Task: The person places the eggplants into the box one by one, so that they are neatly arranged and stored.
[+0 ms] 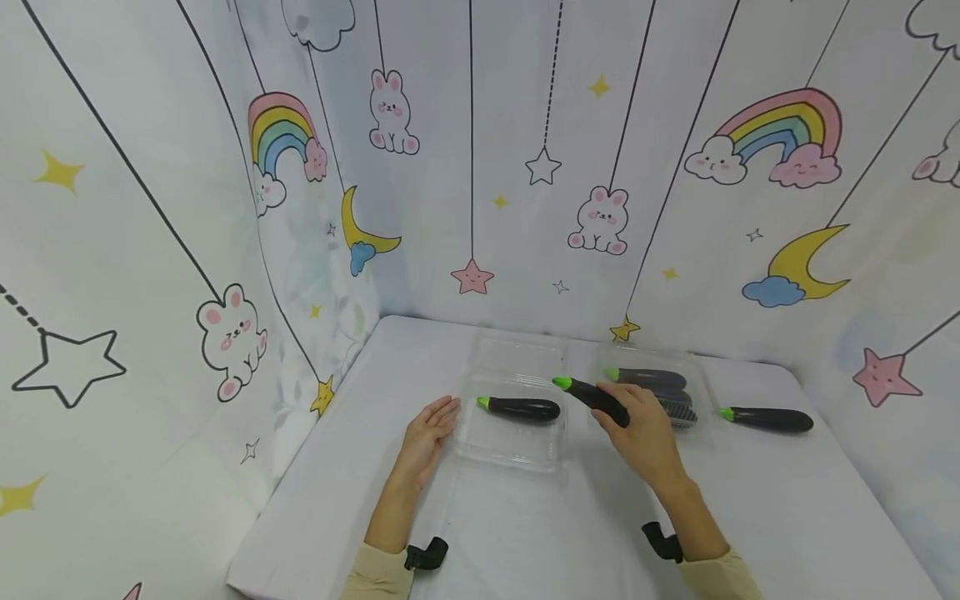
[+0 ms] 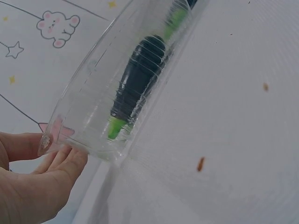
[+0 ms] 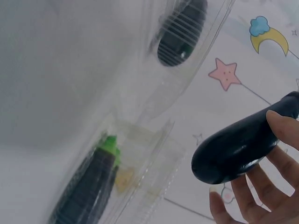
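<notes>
A dark, glossy eggplant with a green tip [image 1: 592,398] is gripped in my right hand [image 1: 647,429], held above the white table with its green end toward the left. My left hand [image 1: 427,437] touches the left side of an open clear plastic container [image 1: 510,457]; the left wrist view shows its thumb and fingers [image 2: 70,163] at the container's end. Inside that container lies another eggplant [image 1: 522,409]. To the right, a second clear container [image 1: 701,387] holds dark eggplants [image 1: 652,379], partly hidden behind my right hand and the held eggplant.
A loose eggplant [image 1: 768,419] lies on the white tabletop [image 1: 525,533] right of the second container. Patterned cloth walls [image 1: 510,167] with rabbits, stars and rainbows stand behind and at both sides of the table.
</notes>
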A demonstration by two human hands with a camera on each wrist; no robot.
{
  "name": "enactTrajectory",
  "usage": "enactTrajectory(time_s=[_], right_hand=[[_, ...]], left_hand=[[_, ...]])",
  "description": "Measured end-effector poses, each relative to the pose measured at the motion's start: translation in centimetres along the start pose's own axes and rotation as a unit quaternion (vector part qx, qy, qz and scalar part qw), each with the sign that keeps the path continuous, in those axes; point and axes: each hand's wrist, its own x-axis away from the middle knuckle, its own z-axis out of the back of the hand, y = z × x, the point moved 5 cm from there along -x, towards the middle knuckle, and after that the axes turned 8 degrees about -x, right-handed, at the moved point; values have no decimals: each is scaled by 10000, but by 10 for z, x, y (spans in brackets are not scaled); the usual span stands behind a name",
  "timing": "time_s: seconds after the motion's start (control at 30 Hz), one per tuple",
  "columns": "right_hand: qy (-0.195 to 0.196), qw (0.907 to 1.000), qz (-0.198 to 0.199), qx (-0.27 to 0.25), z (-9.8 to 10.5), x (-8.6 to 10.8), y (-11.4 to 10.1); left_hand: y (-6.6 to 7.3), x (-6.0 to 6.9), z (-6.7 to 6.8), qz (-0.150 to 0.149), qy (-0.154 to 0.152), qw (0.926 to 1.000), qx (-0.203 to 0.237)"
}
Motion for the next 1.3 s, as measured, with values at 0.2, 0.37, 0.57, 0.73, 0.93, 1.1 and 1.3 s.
enactTrajectory(time_s=[0.2, 0.37, 0.57, 0.73, 0.93, 1.1, 1.3], right_hand=[[-182, 9997, 186, -35, -16, -3, -10], [-278, 9993, 228, -109, -27, -3, -17], [-464, 9985, 267, -109, -40, -5, -21], [-574, 9978, 302, -145, -49, -7, -24], [-659, 9972, 313, -142, -57, -9, -28], [-814, 9962, 294, -48, -67, -11, -29], [-881, 9958, 235, -24, -80, -13, -26]], left_hand=[[1, 3, 0, -30, 1, 10000, -59], [2, 3, 1, -4, 56, 9999, -94], [2, 3, 0, -12, 35, 9999, -162], [2, 4, 0, -57, 17, 9998, -180], [2, 1, -2, -88, -47, 9998, -170], [1, 0, -1, -74, -47, 9999, -142], [1, 1, -1, -26, -16, 9999, -134]])
